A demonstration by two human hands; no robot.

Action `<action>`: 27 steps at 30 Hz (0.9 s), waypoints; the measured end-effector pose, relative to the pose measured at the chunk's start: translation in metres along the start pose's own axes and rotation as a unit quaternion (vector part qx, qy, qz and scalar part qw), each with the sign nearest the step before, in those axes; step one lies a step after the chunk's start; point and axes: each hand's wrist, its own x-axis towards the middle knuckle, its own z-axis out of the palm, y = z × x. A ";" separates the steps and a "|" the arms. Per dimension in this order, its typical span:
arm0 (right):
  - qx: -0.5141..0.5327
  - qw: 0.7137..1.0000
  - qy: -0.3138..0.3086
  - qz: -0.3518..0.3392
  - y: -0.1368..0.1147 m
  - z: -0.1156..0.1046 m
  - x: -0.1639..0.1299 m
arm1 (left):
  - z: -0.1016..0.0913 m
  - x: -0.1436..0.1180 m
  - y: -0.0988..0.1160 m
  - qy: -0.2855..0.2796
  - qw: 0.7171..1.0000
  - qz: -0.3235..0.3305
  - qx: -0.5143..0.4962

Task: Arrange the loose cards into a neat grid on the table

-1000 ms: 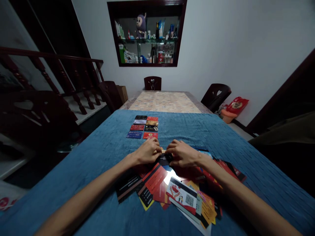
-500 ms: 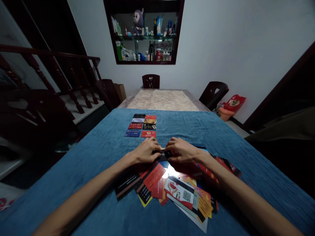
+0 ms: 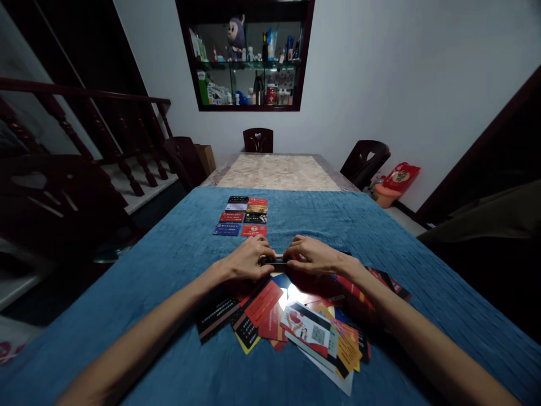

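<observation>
A black card is pinched between my two hands above the near part of the table. My left hand grips its left end, and my right hand closes on its right end. Fingers cover both ends of the card. Below them spreads a loose pile of overlapping cards, among them a red card, a black striped card and a white card with a QR code. Beyond my hands, several cards lie in two columns, with a blue card and a red card nearest.
A blue cloth covers the near table; a patterned tabletop extends behind it. Dark wooden chairs stand around. A bright light patch shines on the pile. At right, a red bag rests by an orange bin.
The black card has tilted between my fingers, so its face now looks like a narrow strip. Both hands stay nearly in place. The pile and columns look the same.
</observation>
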 end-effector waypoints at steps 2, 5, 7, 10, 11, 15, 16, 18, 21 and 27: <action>0.003 1.000 0.005 0.008 -0.001 -0.001 0.000 | 0.000 0.000 -0.002 0.006 1.000 0.000 -0.005; 0.007 1.000 0.012 0.017 -0.001 -0.001 0.001 | 0.000 0.000 -0.006 0.014 1.000 0.007 -0.019; 0.011 0.999 0.022 0.022 0.000 -0.001 0.001 | 0.000 0.001 -0.008 0.017 1.000 0.009 -0.024; 0.005 0.997 0.053 0.047 0.004 0.003 0.002 | -0.001 0.001 -0.010 0.021 0.999 0.001 -0.030; -0.001 0.996 0.062 0.057 0.005 0.004 0.002 | -0.002 0.001 -0.010 0.023 0.999 -0.004 -0.034; -0.039 0.993 0.072 0.085 0.008 0.009 0.003 | -0.003 -0.001 -0.012 0.042 0.998 -0.026 -0.042; -0.050 0.992 0.075 0.093 0.009 0.011 0.003 | -0.003 -0.001 -0.013 0.046 0.998 -0.030 -0.041; -0.071 0.989 0.082 0.102 0.009 0.012 0.004 | -0.003 -0.002 -0.015 0.048 0.998 -0.035 -0.038; -0.091 0.987 0.088 0.097 0.009 0.013 0.004 | -0.002 -0.002 -0.017 0.049 0.997 -0.043 -0.033; -0.117 0.982 0.089 0.116 0.002 0.013 0.006 | -0.001 -0.002 -0.016 0.058 0.997 -0.033 -0.025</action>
